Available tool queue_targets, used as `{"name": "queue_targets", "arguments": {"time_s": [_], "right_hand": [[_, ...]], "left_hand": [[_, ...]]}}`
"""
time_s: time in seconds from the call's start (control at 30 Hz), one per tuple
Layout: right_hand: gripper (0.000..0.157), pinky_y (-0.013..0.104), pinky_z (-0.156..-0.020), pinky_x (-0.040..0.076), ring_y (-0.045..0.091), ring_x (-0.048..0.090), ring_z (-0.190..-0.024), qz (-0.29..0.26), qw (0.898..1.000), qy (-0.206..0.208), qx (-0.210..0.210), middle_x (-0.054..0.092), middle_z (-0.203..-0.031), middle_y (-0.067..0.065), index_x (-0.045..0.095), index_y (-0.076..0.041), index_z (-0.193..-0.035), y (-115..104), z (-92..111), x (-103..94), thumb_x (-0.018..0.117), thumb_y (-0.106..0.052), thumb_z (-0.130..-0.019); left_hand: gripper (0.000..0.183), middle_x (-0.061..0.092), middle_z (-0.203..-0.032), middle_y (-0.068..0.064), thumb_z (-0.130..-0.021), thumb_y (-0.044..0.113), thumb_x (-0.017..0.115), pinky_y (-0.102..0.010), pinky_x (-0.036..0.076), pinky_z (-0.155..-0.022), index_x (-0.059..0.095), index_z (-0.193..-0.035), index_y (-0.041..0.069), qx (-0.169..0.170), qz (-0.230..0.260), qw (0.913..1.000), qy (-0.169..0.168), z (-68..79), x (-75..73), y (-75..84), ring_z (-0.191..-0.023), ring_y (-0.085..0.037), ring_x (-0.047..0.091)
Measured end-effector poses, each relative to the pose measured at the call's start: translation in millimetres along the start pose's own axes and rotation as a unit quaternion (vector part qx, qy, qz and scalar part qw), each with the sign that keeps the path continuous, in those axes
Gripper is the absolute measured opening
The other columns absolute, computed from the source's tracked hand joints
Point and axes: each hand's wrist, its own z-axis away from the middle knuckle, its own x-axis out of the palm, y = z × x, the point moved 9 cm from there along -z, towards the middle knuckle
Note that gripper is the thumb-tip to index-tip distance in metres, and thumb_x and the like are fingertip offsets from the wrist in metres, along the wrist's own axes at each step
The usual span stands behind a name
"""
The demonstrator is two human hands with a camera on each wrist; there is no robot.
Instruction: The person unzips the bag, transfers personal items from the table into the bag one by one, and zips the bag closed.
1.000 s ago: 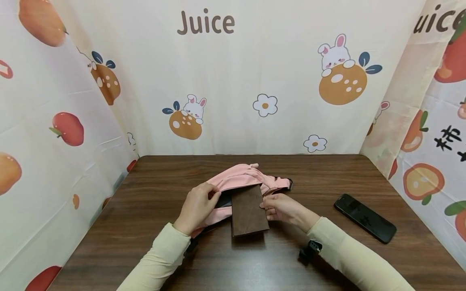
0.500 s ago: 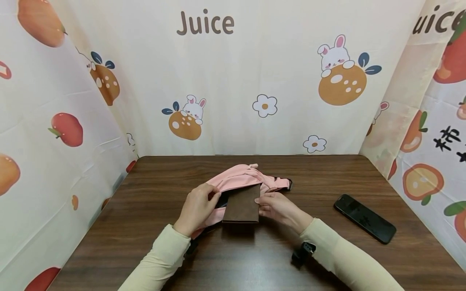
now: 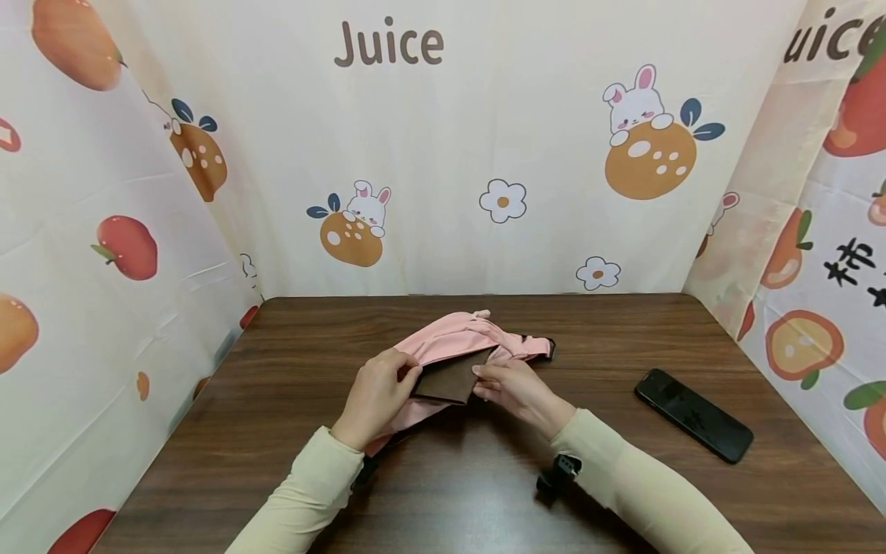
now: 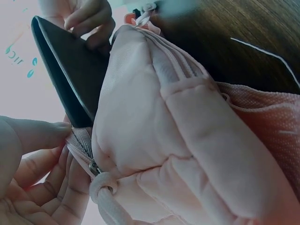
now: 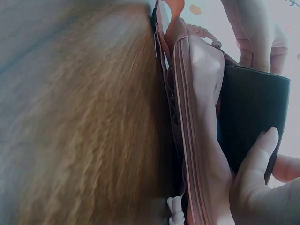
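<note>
A pink waist bag [image 3: 450, 335] lies on the table with its zipped mouth gaping. Partway inside that mouth is a dark brown folded wallet [image 3: 450, 379], its near end sticking out. My right hand [image 3: 519, 392] pinches the wallet's right edge between thumb and fingers, the thumb flat on its face in the right wrist view. At the left end of the mouth, my left hand [image 3: 377, 392] pinches the bag's zipper edge [image 4: 80, 143], close by the metal zipper pull [image 4: 95, 168]. The wallet's inner end is hidden by the bag.
A black smartphone [image 3: 694, 415] lies on the wooden table [image 3: 291, 338] to the right. The bag's strap with a black buckle [image 3: 551, 349] reaches out at its right end. Printed curtains [image 3: 443, 138] stand behind the table and at both sides.
The wallet has slid deeper into the bag and shifted left, so less of it shows. My right hand moved left and slightly away from me with it; my left hand stayed in place.
</note>
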Motion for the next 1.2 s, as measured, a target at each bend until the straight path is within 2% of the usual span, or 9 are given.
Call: {"name": "queue_targets", "arguments": {"time_s": [0.2, 0.47, 0.67, 0.8, 0.9, 1.07, 1.2], "right_hand": [[0.025, 0.021, -0.07, 0.056, 0.009, 0.063, -0.067, -0.027, 1.0, 0.003, -0.006, 0.06, -0.074, -0.002, 0.056, -0.01, -0.074, -2.3, -2.3, 7.7, 0.055, 0.001, -0.096], [0.021, 0.023, -0.072, 0.057, 0.011, 0.067, -0.071, -0.057, 0.998, 0.006, -0.004, 0.065, -0.078, 0.003, 0.062, -0.007, -0.077, -1.4, -6.7, 19.2, 0.055, 0.002, -0.096], [0.005, 0.022, -0.077, 0.057, 0.012, 0.068, -0.075, -0.047, 0.999, 0.008, 0.004, 0.063, -0.083, 0.006, 0.059, 0.005, -0.094, 0.3, -11.6, 28.8, 0.055, 0.007, -0.093], [0.019, 0.022, -0.079, 0.056, 0.012, 0.069, -0.077, -0.037, 0.999, 0.005, 0.002, 0.063, -0.089, 0.009, 0.053, 0.014, -0.112, 2.1, -15.8, 36.9, 0.054, 0.008, -0.093], [0.027, 0.023, -0.079, 0.057, 0.013, 0.069, -0.078, -0.041, 0.999, 0.004, -0.002, 0.063, -0.094, 0.01, 0.051, 0.015, -0.119, 4.4, -20.0, 42.6, 0.055, 0.009, -0.093], [0.026, 0.024, -0.077, 0.057, 0.014, 0.069, -0.078, -0.048, 0.999, 0.006, -0.006, 0.064, -0.094, 0.01, 0.052, 0.013, -0.115, 9.7, -26.4, 48.8, 0.056, 0.012, -0.09], [0.027, 0.022, -0.074, 0.057, 0.013, 0.069, -0.074, -0.034, 0.999, 0.0, -0.014, 0.065, -0.091, 0.01, 0.054, 0.015, -0.114, 10.5, -28.4, 55.0, 0.058, 0.01, -0.089]], "left_hand": [[0.004, 0.069, -0.083, -0.004, -0.085, 0.01, 0.074, -0.034, 0.053, -0.068, 0.072, -0.082, 0.007, 0.0, 0.004, 1.0, 0.001, 0.6, -0.1, 0.0, -0.073, -0.015, 0.064], [0.007, 0.068, -0.083, -0.004, -0.086, 0.011, 0.073, -0.033, 0.053, -0.067, 0.072, -0.083, 0.005, 0.007, 0.007, 0.9999, 0.007, 1.1, 0.3, 0.5, -0.073, -0.014, 0.063], [0.005, 0.068, -0.083, -0.004, -0.085, 0.01, 0.074, -0.033, 0.052, -0.066, 0.072, -0.084, 0.005, 0.013, 0.01, 0.9999, 0.005, 0.7, 0.7, 2.4, -0.072, -0.014, 0.063], [0.004, 0.069, -0.083, -0.003, -0.083, 0.007, 0.075, -0.033, 0.053, -0.066, 0.072, -0.085, 0.007, 0.012, 0.008, 0.9999, 0.008, 0.3, 1.3, 3.5, -0.072, -0.014, 0.063], [0.005, 0.069, -0.083, -0.003, -0.082, 0.005, 0.075, -0.033, 0.053, -0.067, 0.072, -0.084, 0.008, 0.014, 0.005, 0.9998, 0.01, 0.2, 1.3, 3.9, -0.072, -0.014, 0.063], [0.004, 0.068, -0.081, -0.002, -0.082, 0.005, 0.075, -0.032, 0.052, -0.066, 0.072, -0.084, 0.007, 0.012, 0.003, 0.9999, 0.007, -0.2, 2.5, 2.8, -0.07, -0.013, 0.061], [0.005, 0.068, -0.081, -0.001, -0.083, 0.006, 0.075, -0.031, 0.052, -0.065, 0.072, -0.084, 0.01, 0.013, 0.005, 0.9999, 0.008, -0.2, 2.9, 2.7, -0.069, -0.012, 0.061]]}}
